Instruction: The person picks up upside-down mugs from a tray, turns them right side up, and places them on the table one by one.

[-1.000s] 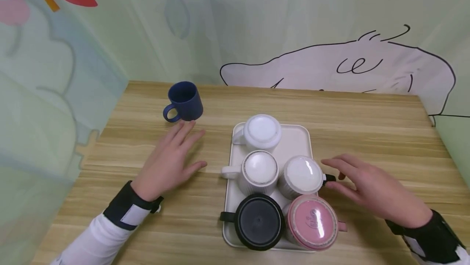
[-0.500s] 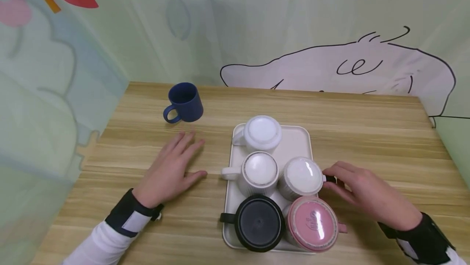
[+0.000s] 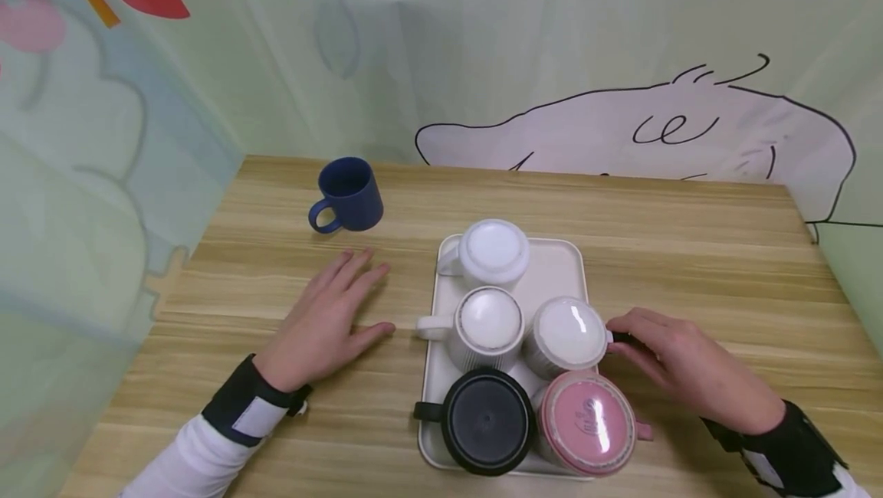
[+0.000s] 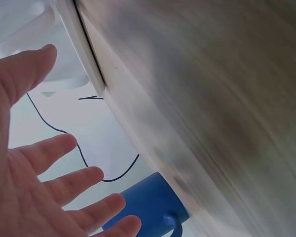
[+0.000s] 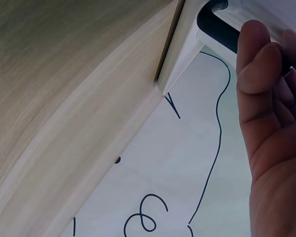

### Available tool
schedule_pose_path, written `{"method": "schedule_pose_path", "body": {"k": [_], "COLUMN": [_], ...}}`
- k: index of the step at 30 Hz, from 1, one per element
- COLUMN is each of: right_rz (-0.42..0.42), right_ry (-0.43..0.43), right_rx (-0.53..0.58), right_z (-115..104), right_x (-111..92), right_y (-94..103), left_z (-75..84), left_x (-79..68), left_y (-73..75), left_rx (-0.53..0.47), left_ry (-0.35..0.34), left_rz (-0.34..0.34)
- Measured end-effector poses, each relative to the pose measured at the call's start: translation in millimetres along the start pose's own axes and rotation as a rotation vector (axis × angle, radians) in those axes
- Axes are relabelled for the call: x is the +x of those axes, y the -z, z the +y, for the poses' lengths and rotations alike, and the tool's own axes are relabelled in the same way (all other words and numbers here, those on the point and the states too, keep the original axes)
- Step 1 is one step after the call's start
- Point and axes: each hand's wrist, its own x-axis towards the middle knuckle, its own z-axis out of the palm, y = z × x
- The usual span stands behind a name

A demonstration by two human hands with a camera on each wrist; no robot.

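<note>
In the head view my right hand (image 3: 697, 364) pinches the black handle of a white mug (image 3: 569, 332), which stands upside down on the right side of a white tray (image 3: 555, 257). The right wrist view shows thumb and fingers closed on that black handle (image 5: 219, 27). My left hand (image 3: 324, 322) hovers over or rests on the table left of the tray, fingers spread, holding nothing. A dark blue mug (image 3: 355, 203) stands upright beyond its fingertips; the left wrist view also shows this blue mug (image 4: 153, 205) behind the fingers.
Also upside down on the tray are a white mug (image 3: 494, 249) at the back, a ribbed white mug (image 3: 490, 322), a black mug (image 3: 487, 421) and a pink mug (image 3: 588, 421). They sit close together. A printed curtain (image 3: 552, 38) hangs behind the wooden table (image 3: 690, 245).
My right hand has moved slightly left and taken hold of the mug's black handle. My left hand has drawn back a little from the blue mug. The mugs stay in place.
</note>
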Motion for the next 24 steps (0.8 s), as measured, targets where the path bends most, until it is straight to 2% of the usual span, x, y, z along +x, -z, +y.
{"method": "schedule_pose_path", "body": {"k": [10,14,24], "right_rz": [0.032,0.062,0.138], "right_ry": [0.023,0.054,0.059], "right_rx": [-0.015,-0.006,-0.021], "right_z": [-2,-2,-1], "right_x": [1,2,8], "right_y": [7.4,15.3,40.2], "left_z": [3.7,4.6,7.9], "left_x": [2.6,3.7,11.2], "left_y": [3.8,5.0,10.0], "left_rx": [-0.014,-0.013,-0.056], "left_ry": [-0.008,-0.010,-0.042], "left_rz": [0.007,0.008,0.049]}}
